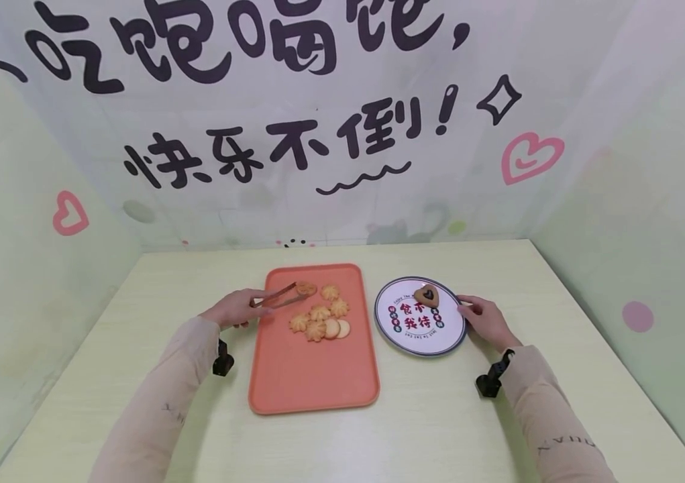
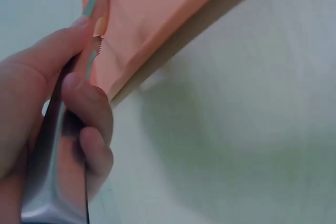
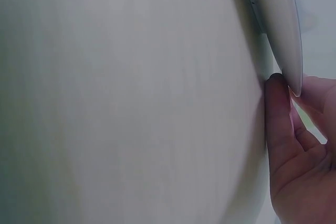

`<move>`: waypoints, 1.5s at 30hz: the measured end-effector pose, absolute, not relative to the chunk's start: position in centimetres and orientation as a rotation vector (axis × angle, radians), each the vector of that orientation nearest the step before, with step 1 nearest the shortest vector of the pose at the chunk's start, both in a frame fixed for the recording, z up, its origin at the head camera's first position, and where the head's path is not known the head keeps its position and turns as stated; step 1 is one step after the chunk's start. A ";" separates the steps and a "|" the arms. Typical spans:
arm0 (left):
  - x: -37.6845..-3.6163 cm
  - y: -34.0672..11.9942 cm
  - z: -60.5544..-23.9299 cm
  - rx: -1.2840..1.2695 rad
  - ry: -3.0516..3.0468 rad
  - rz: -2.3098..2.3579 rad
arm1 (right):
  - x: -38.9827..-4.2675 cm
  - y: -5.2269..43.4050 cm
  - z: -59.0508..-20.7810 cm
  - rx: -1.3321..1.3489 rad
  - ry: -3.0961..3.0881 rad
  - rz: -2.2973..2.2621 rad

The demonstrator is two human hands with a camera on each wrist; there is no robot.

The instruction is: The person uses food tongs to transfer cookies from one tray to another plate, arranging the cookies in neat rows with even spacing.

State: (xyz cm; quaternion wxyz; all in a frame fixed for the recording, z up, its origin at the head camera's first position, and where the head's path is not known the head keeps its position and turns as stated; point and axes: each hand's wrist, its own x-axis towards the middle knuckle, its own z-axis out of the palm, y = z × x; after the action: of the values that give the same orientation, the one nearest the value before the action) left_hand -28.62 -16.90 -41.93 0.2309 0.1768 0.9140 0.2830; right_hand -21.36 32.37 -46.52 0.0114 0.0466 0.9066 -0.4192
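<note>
My left hand [image 1: 241, 307] grips metal tongs [image 2: 58, 161] over the left edge of the orange tray [image 1: 312, 376]. The tips of the tongs reach a browned cookie [image 1: 305, 288] near the tray's far end. Pale flower-shaped cookies [image 1: 320, 313] and round cookies [image 1: 332, 328] lie grouped beside it on the tray. To the right, my right hand [image 1: 487, 318] pinches the rim of a white plate [image 1: 393, 329] with blue edging and red lettering, its thumb on top and fingers beneath. One heart-shaped cookie [image 1: 427, 296] with a dark centre sits on the plate near that hand.
A pale wooden table [image 1: 427, 422] carries the tray and plate side by side. Walls stand close behind it and on both sides; the back wall [image 1: 294, 208] bears large black lettering. A dark wrist camera [image 1: 490, 382] hangs below the right sleeve.
</note>
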 end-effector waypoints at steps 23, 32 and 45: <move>-26.5 -15.5 -41.5 0.356 2.586 0.861 | -21.5 32.5 -46.9 0.168 2.826 -1.300; -28.5 -15.4 -40.8 0.481 2.543 0.778 | -21.5 32.6 -46.8 0.163 2.817 -1.307; -29.9 -14.3 -41.5 0.602 2.547 0.685 | -21.6 32.8 -46.9 0.161 2.812 -1.311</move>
State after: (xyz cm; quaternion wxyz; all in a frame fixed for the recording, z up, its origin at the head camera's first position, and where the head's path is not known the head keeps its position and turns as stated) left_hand -29.92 -14.30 -41.46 0.2162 0.2174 0.9192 0.2471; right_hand -21.61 32.77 -46.90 0.0176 0.0518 0.9049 -0.4220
